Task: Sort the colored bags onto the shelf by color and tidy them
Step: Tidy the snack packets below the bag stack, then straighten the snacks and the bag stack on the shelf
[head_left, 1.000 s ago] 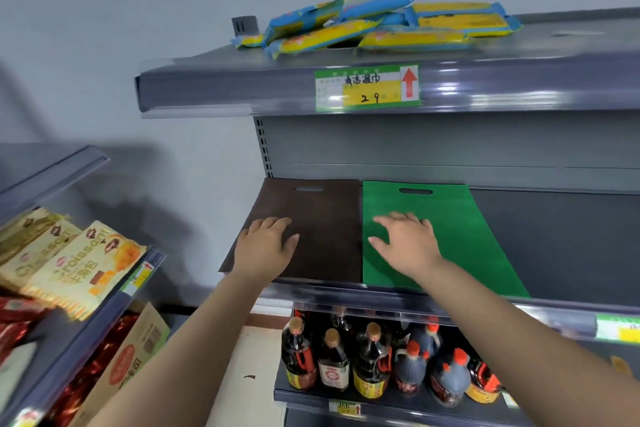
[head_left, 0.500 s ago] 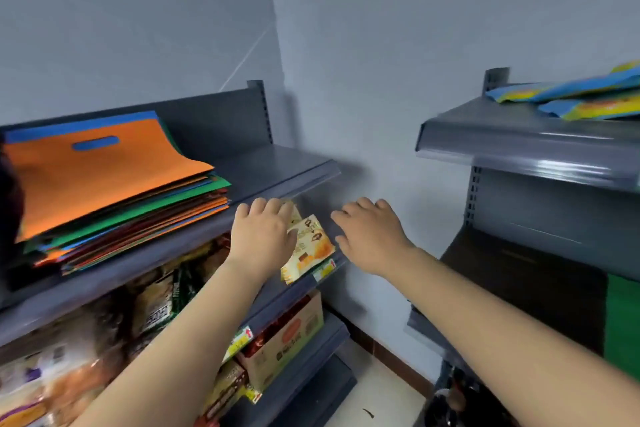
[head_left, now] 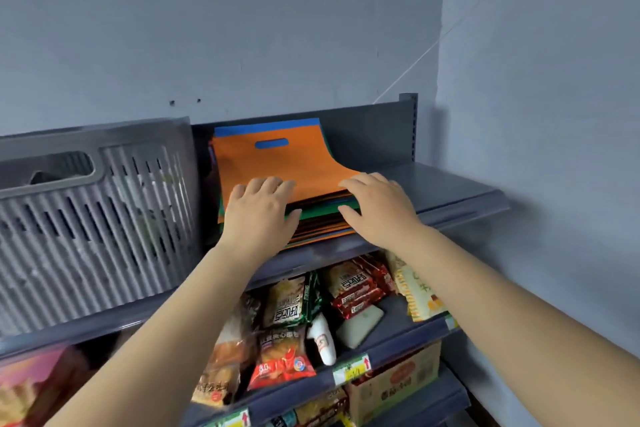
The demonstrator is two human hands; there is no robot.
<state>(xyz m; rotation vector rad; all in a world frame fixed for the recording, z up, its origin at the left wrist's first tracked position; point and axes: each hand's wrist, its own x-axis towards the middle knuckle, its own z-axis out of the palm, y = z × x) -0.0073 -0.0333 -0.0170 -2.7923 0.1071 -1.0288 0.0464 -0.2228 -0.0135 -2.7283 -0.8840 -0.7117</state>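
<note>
Stack of colored bags (head_left: pixel 313 218) on the shelf (head_left: pixel 450 191), orange bag (head_left: pixel 277 163) uppermost, its length running away beyond the fingers; left hand (head_left: pixel 259 215) and right hand (head_left: pixel 377 208), both relaxed and grasping nothing, rest equally near on its front edge.

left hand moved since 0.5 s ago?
Yes. The left hand has gone up from the snack shelf edge onto the orange bag topping the stack.
</note>
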